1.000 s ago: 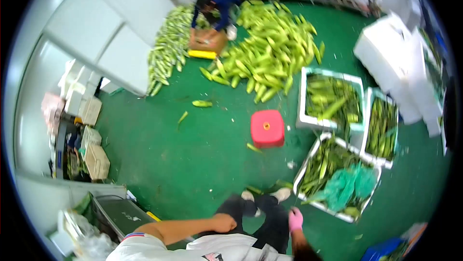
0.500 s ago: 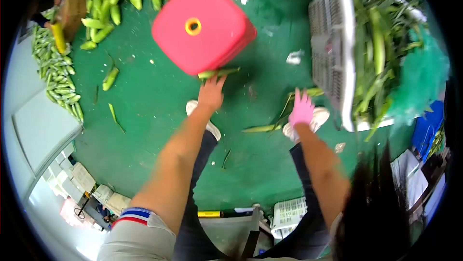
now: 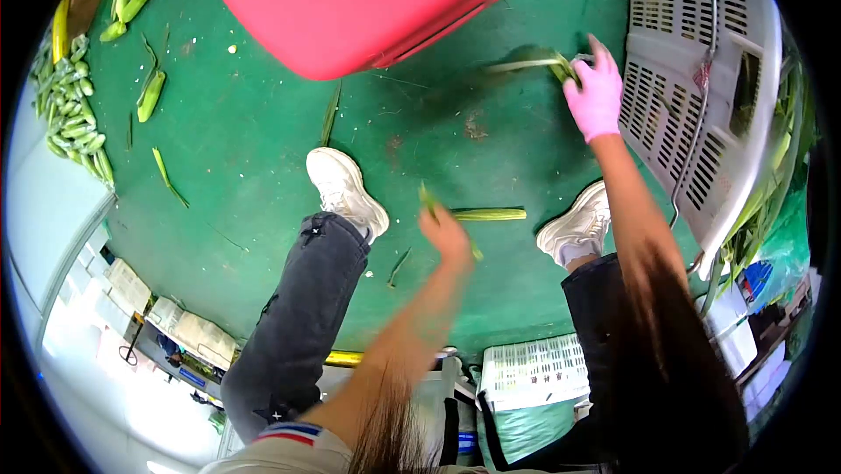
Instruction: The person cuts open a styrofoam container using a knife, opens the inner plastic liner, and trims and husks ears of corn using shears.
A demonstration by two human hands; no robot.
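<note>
Grip of the right hand (image 3: 597,93), pink-gloved: fingers curled around a leafy bundle (image 3: 562,68), located between stool and crate; contact of the bundle with the floor cannot be determined. Grip of the left hand (image 3: 445,233), bare and blurred: fingers pressed together on a green strip (image 3: 427,197), which protrudes above and below the hand, in the space between the shoes. Surrounding items, in descending size: green floor (image 3: 263,141); white slotted crate (image 3: 667,62), to the right of the gloved hand, with green leaves (image 3: 782,154) along its far side; red stool (image 3: 350,5), ahead of the left shoe (image 3: 342,185); right shoe (image 3: 576,224), near the crate; single green cob (image 3: 151,95), lying well to the left; flat husk piece (image 3: 495,214), lying just beside the left hand; narrow leaf (image 3: 330,115), lying between stool and left shoe.
</note>
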